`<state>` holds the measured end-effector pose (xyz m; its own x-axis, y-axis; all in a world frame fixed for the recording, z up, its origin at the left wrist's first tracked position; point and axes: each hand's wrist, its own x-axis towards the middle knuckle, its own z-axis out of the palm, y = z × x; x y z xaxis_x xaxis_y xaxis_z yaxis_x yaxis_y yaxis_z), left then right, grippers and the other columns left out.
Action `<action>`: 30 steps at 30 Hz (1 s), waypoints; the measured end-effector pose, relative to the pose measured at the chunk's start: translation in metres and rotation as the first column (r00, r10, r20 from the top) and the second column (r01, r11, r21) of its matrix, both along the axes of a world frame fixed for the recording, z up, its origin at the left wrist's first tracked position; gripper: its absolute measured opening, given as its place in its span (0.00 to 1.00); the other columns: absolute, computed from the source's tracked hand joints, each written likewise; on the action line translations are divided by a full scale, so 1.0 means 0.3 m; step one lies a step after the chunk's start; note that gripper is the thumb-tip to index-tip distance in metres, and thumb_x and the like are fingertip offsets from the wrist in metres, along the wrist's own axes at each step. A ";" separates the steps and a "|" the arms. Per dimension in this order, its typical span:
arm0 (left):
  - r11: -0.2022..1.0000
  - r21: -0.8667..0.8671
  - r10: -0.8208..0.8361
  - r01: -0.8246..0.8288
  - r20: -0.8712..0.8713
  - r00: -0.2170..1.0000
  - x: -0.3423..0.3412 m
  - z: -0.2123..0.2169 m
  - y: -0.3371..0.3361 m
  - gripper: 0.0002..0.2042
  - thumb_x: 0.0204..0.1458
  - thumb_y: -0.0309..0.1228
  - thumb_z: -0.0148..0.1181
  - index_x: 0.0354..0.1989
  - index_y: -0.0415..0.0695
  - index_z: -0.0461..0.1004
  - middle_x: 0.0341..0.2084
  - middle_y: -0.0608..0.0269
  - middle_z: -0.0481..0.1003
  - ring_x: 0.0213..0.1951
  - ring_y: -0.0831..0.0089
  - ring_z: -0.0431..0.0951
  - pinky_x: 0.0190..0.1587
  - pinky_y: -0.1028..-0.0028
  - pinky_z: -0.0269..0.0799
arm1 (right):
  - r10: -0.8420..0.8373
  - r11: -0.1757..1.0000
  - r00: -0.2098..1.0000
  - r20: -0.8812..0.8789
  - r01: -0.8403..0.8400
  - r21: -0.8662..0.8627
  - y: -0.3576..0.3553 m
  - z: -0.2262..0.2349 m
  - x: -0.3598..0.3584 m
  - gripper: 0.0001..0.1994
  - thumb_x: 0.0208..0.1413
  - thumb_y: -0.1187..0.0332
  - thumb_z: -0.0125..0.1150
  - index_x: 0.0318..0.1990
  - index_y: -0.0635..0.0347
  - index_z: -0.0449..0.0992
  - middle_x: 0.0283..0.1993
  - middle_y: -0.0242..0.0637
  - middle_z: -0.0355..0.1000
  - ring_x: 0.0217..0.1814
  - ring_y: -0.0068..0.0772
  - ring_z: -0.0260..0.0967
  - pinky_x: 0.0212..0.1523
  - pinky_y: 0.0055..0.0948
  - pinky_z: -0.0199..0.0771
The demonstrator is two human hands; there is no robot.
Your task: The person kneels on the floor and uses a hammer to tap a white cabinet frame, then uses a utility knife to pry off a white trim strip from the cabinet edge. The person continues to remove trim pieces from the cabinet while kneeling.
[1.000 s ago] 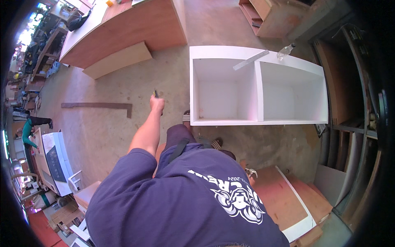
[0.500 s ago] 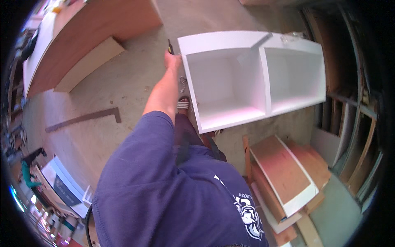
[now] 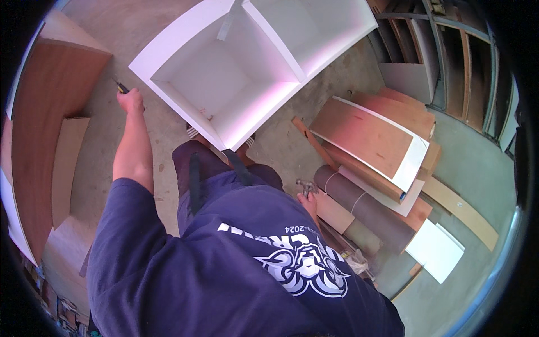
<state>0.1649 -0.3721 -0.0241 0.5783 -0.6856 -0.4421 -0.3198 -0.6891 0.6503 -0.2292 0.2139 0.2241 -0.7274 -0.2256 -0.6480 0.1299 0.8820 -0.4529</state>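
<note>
My left hand (image 3: 130, 101), arm stretched forward, is closed around a yellow-and-black hand tool (image 3: 122, 87) with a thin tip; its exact kind is too small to tell. Low at my right side, my right hand (image 3: 308, 203) grips a claw hammer (image 3: 306, 186), its metal head showing above the fingers. In front of me stands a white cabinet box (image 3: 223, 104) with two open compartments, apart from both hands. A grey translucent strip (image 3: 224, 28) hangs over its far rim into the nearer compartment. Small bits lie inside near that compartment's left corner.
At the left stands a large brown wooden panel piece (image 3: 67, 73). To my right lie stacked brown and white boards (image 3: 365, 135), a dark roll (image 3: 365, 208) and a white sheet (image 3: 435, 250). A rack (image 3: 449, 67) holds upright boards at the far right.
My view has swung to the right. My left hand, still holding the tool, is now apart from the cabinet's left side. My right hand and the hammer have come into view.
</note>
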 end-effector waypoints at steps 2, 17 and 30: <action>1.000 -0.010 -0.015 0.015 0.002 1.000 0.045 0.012 0.052 0.31 0.42 0.31 0.66 0.58 0.35 0.68 0.44 0.46 0.78 0.46 0.53 0.79 0.51 0.60 0.72 | -0.018 0.991 0.999 0.051 0.025 -0.135 -0.085 0.012 0.000 0.09 0.59 0.65 0.61 0.34 0.57 0.68 0.19 0.26 0.62 0.20 0.21 0.61 0.21 0.27 0.63; 0.972 0.192 0.117 -0.134 0.094 0.989 0.285 0.273 0.959 0.12 0.51 0.31 0.59 0.41 0.39 0.71 0.23 0.63 0.73 0.22 0.72 0.73 0.25 0.69 0.69 | 0.302 0.900 0.949 0.086 -0.254 -0.355 -0.567 -0.327 -0.584 0.20 0.68 0.50 0.45 0.35 0.57 0.71 0.18 0.29 0.62 0.11 0.20 0.56 0.10 0.23 0.55; 0.847 0.387 0.363 -0.365 0.082 0.928 -0.290 0.713 1.920 0.11 0.53 0.26 0.56 0.44 0.39 0.69 0.19 0.68 0.67 0.16 0.76 0.67 0.17 0.74 0.63 | 0.694 0.584 0.634 -0.341 -0.773 -0.248 -0.985 -0.544 -0.728 0.20 0.66 0.53 0.48 0.39 0.64 0.74 0.38 0.57 0.74 0.44 0.65 0.70 0.43 0.55 0.68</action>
<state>0.0780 0.2039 0.1899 0.7560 -0.1983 -0.6238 0.0010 -0.9526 0.3041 -0.4475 -0.0816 0.0610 -0.3043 -0.9094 -0.2837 -0.6117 0.4148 -0.6736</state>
